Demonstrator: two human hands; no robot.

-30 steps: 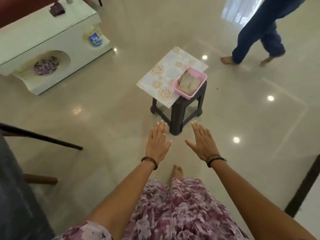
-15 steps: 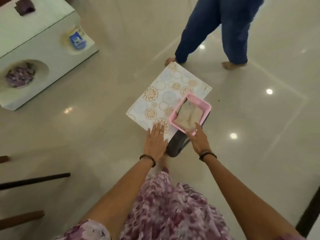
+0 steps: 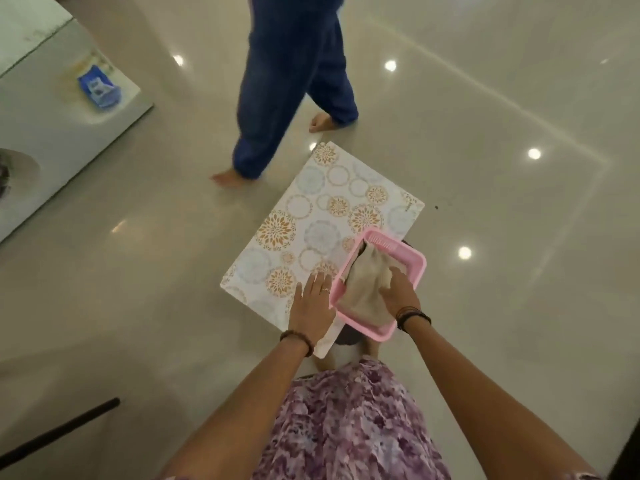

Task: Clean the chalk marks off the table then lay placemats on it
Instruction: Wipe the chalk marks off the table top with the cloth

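A white placemat (image 3: 311,223) printed with orange and blue circles lies on a small dark stool that it almost hides. On the mat's right end sits a pink plastic basket (image 3: 412,268) holding a beige cloth (image 3: 363,285). My left hand (image 3: 313,306) rests flat on the near edge of the placemat, fingers straight, beside the basket. My right hand (image 3: 400,294) reaches into the basket and grips the cloth with bent fingers.
A person in dark blue trousers (image 3: 294,74) walks barefoot just beyond the stool. A white low table (image 3: 45,109) with a blue item (image 3: 98,88) on its shelf stands at the far left. A dark rod (image 3: 59,431) crosses the floor at lower left.
I have come up to the stool. My left hand has settled on the placemat and my right hand has gone into the basket onto the cloth. The other person has walked leftward.
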